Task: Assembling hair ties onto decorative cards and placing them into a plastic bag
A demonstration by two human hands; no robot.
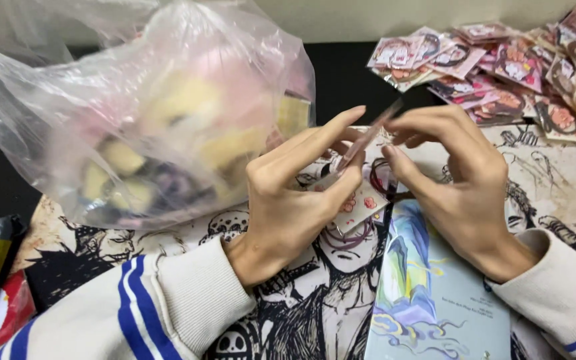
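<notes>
Home craft or packing desk: cartoon-print mat [555,180], pile of packaged trinkets [501,67], plastic bag [101,100].

The big bag [135,100] is thin, cloudy plastic film, crinkled and faintly shiny. The small packet [368,137] pinched between the left hand [288,200] and right hand [461,193] is clear glossy plastic, as is the heap of sleeved cards [501,67] (highlights glint on the wrappers). The printed mat [568,180] looks matt, like paper or cloth; which, I cannot tell. The booklet [428,300] has a smooth, slightly glossy cover. The sleeves [188,300] are soft matt knit cloth.
</notes>
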